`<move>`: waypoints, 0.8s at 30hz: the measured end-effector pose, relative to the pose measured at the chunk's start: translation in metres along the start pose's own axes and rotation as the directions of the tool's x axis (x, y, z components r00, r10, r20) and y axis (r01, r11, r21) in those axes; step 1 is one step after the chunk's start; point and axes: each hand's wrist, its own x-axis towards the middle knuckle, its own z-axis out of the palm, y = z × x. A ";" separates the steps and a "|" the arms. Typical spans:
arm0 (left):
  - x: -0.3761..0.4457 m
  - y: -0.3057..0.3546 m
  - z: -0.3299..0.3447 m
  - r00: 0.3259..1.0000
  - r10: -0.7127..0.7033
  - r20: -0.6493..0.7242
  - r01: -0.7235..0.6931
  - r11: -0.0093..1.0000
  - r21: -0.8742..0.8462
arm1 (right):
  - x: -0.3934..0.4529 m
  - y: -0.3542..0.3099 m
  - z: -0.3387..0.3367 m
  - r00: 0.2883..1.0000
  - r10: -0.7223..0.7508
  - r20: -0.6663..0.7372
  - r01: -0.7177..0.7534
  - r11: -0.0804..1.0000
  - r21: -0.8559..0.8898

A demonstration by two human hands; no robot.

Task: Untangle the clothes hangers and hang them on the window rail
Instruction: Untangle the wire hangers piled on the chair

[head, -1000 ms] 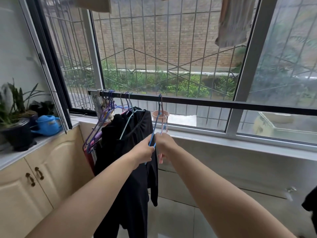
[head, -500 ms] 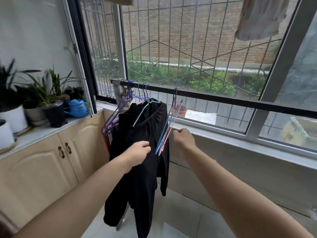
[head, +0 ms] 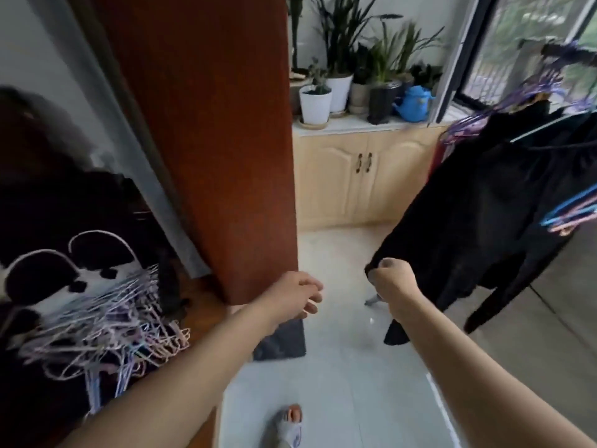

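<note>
Facing indoors now, both hands off hangers; tangled hangers (head: 97,321) appear left.

Readable text: none — the frame is blurred.
Labels, brands, numbers, signs: none can be made out.

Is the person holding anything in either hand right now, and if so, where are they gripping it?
Neither hand clearly holds anything. The left hand hangs loosely curled and empty. The right hand is a fist right beside the black garment; whether it pinches the cloth's edge cannot be told.
</note>
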 end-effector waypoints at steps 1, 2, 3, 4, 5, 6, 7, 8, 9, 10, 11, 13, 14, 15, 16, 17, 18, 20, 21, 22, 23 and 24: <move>-0.020 -0.018 -0.016 0.998 -0.038 -0.046 0.037 0.999 -0.031 | -0.009 0.000 0.024 0.998 -0.006 0.061 0.007 1.000 -0.009; -0.040 -0.037 -0.035 0.992 -0.075 -0.104 0.068 0.996 -0.065 | -0.023 -0.003 0.048 0.993 -0.019 0.119 0.020 1.000 -0.011; -0.060 -0.058 -0.057 0.979 -0.111 -0.168 0.092 0.989 -0.118 | -0.036 -0.006 0.074 0.983 -0.033 0.179 0.035 0.999 -0.006; -0.080 -0.075 -0.079 0.962 -0.154 -0.224 0.115 0.978 -0.175 | -0.050 -0.011 0.097 0.970 -0.052 0.237 0.056 0.998 -0.007; -0.102 -0.093 -0.101 0.941 -0.194 -0.276 0.128 0.963 -0.238 | -0.065 -0.018 0.121 0.952 -0.081 0.296 0.086 0.996 -0.003; -0.124 -0.114 -0.125 0.915 -0.229 -0.332 0.128 0.946 -0.298 | -0.081 -0.027 0.145 0.927 -0.103 0.359 0.114 0.993 -0.010; -0.141 -0.136 -0.146 0.886 -0.266 -0.381 0.127 0.928 -0.351 | -0.093 -0.036 0.170 0.905 -0.123 0.408 0.142 0.990 -0.017; -0.161 -0.160 -0.167 0.849 -0.307 -0.430 0.127 0.908 -0.399 | -0.106 -0.046 0.196 0.878 -0.143 0.457 0.178 0.983 -0.034; -0.175 -0.179 -0.182 0.818 -0.350 -0.456 0.130 0.885 -0.448 | -0.115 -0.053 0.215 0.859 -0.160 0.487 0.206 0.978 -0.042; -0.191 -0.200 -0.196 0.785 -0.395 -0.477 0.124 0.855 -0.504 | -0.127 -0.062 0.240 0.836 -0.170 0.521 0.231 0.972 -0.053; -0.206 -0.222 -0.210 0.750 -0.439 -0.494 0.110 0.820 -0.562 | -0.140 -0.070 0.267 0.815 -0.173 0.553 0.242 0.969 -0.054; -0.238 -0.265 -0.238 0.692 -0.521 -0.500 0.104 0.757 -0.645 | -0.172 -0.084 0.330 0.772 -0.175 0.610 0.263 0.963 -0.057; -0.249 -0.278 -0.245 0.674 -0.554 -0.489 0.118 0.734 -0.669 | -0.185 -0.089 0.352 0.760 -0.162 0.629 0.251 0.967 -0.054; -0.262 -0.299 -0.259 0.657 -0.579 -0.483 0.124 0.715 -0.688 | -0.203 -0.092 0.384 0.736 -0.145 0.661 0.239 0.970 -0.053; -0.273 -0.315 -0.272 0.642 -0.601 -0.476 0.134 0.700 -0.702 | -0.218 -0.091 0.414 0.715 -0.140 0.685 0.249 0.967 -0.062; -0.282 -0.334 -0.292 0.628 -0.621 -0.469 0.149 0.688 -0.710 | -0.234 -0.088 0.447 0.698 -0.122 0.706 0.259 0.962 -0.089; -0.290 -0.348 -0.312 0.613 -0.641 -0.462 0.176 0.680 -0.712 | -0.247 -0.084 0.476 0.685 -0.093 0.722 0.257 0.959 -0.120; -0.294 -0.373 -0.348 0.579 -0.675 -0.457 0.199 0.661 -0.724 | -0.266 -0.069 0.520 0.663 -0.028 0.748 0.218 0.963 -0.157; -0.294 -0.382 -0.364 0.559 -0.693 -0.455 0.235 0.659 -0.714 | -0.271 -0.058 0.535 0.661 0.024 0.750 0.183 0.964 -0.192; -0.294 -0.382 -0.375 0.545 -0.700 -0.462 0.264 0.666 -0.697 | -0.274 -0.050 0.543 0.669 0.069 0.740 0.159 0.959 -0.233; -0.292 -0.384 -0.387 0.546 -0.701 -0.458 0.282 0.669 -0.687 | -0.275 -0.042 0.551 0.677 0.117 0.727 0.127 0.954 -0.272; -0.289 -0.384 -0.400 0.550 -0.698 -0.458 0.296 0.676 -0.675 | -0.272 -0.038 0.559 0.686 0.149 0.712 0.092 0.953 -0.288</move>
